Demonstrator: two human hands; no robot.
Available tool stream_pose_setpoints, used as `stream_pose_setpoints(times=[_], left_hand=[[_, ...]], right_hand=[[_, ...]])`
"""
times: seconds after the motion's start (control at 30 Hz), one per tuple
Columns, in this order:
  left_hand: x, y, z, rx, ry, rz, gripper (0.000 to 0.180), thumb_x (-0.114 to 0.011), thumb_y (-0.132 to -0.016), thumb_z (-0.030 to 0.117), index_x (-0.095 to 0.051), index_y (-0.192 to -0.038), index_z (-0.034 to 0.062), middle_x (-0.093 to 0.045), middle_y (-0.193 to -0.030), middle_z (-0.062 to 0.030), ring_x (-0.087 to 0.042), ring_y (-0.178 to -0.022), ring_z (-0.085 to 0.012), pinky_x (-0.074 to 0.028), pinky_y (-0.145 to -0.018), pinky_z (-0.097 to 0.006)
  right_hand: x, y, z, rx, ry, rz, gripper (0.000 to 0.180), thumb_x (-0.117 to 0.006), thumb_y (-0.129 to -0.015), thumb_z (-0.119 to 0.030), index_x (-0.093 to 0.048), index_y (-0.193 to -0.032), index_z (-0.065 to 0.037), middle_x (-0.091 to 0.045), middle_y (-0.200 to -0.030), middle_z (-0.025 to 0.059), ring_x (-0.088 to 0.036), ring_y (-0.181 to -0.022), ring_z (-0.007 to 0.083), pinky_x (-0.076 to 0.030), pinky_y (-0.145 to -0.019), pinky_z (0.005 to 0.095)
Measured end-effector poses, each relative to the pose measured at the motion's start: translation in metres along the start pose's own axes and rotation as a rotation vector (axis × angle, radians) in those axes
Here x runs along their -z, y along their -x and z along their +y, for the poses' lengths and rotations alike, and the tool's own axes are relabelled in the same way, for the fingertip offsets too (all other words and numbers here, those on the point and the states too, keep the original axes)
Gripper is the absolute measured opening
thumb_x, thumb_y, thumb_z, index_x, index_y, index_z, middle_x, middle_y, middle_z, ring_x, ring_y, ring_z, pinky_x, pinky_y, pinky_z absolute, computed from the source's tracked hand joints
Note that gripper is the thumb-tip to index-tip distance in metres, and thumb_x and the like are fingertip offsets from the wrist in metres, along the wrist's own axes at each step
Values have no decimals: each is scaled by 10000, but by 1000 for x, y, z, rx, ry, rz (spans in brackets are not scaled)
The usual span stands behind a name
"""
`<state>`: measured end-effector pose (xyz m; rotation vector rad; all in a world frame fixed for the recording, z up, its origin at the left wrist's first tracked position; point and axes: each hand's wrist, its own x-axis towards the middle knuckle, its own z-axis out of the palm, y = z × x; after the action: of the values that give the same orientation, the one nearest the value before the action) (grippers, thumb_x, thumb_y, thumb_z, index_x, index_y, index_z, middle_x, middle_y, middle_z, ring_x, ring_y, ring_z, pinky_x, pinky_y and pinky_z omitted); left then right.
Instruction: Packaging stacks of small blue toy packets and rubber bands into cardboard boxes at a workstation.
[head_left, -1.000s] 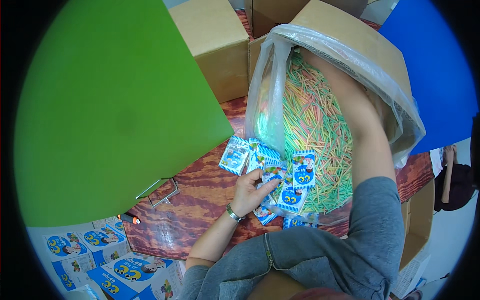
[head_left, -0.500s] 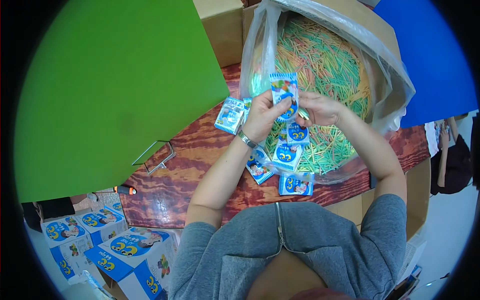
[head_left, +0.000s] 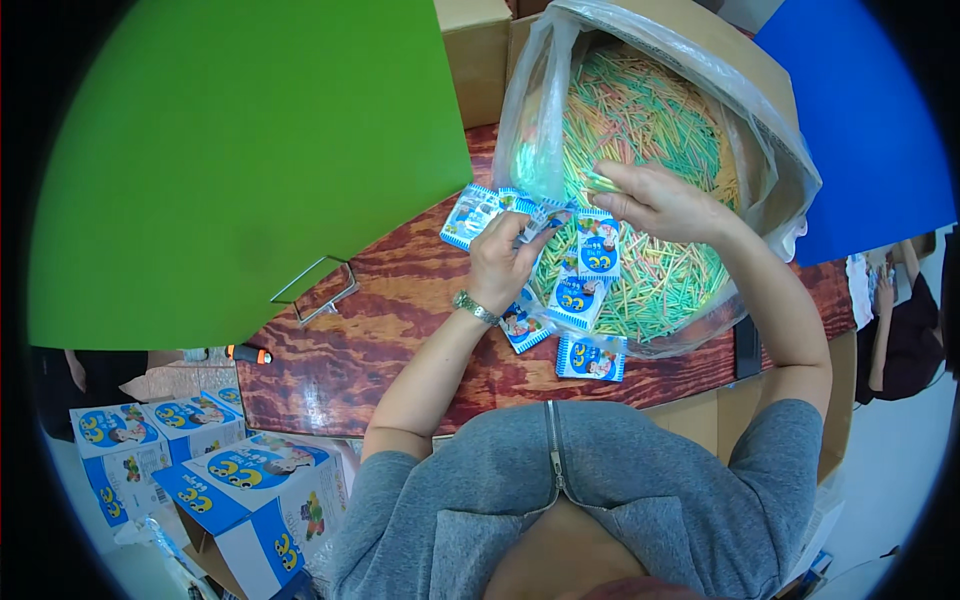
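My left hand (head_left: 505, 262) grips a small clear-and-blue packet (head_left: 540, 221) held open at the rim of a big clear plastic bag (head_left: 775, 150). The bag sits in a cardboard box and is full of thin green, yellow and pink sticks (head_left: 650, 110). My right hand (head_left: 655, 203) pinches a few of these sticks just right of the packet's mouth. Several flat blue-and-white packets (head_left: 596, 245) lie on the sticks and on the wooden table (head_left: 390, 320) near my hands, with one packet (head_left: 590, 357) closest to my body.
A metal wire handle (head_left: 315, 290) lies on the table at the left. Blue-and-white cartons (head_left: 250, 480) stand on the floor at the lower left. A cardboard box (head_left: 475, 45) stands behind the table. A person's arm (head_left: 885, 300) shows at the right edge.
My hands have come down from holding a packet up over the bag. My left hand now holds a packet open at the bag's rim while my right hand pinches sticks beside it.
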<state>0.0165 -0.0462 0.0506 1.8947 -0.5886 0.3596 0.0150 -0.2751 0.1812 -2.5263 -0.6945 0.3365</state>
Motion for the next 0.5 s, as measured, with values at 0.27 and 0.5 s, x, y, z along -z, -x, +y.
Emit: stream_pose_setpoints(times=[0.27, 0.5], left_hand=[[8, -4, 11, -126, -145, 85, 233, -799, -747, 108, -598, -815, 11, -604, -725, -106, -615, -658, -268, -467, -558, -359], [10, -1, 11, -56, -141, 89, 256, -815, -733, 133, -591, -776, 15, -613, -720, -101, -611, -633, -270, -468, -545, -364]], right_hand=[[10, -14, -27, 144, 187, 92, 243, -606, -934, -221, -483, -902, -14, -596, -757, 204, -599, -724, 422, -455, -629, 495], [9, -20, -39, 133, 382, 47, 286, -669, -886, -209, -476, -846, -1, -607, -711, 212, -614, -697, 427, -464, -601, 492]])
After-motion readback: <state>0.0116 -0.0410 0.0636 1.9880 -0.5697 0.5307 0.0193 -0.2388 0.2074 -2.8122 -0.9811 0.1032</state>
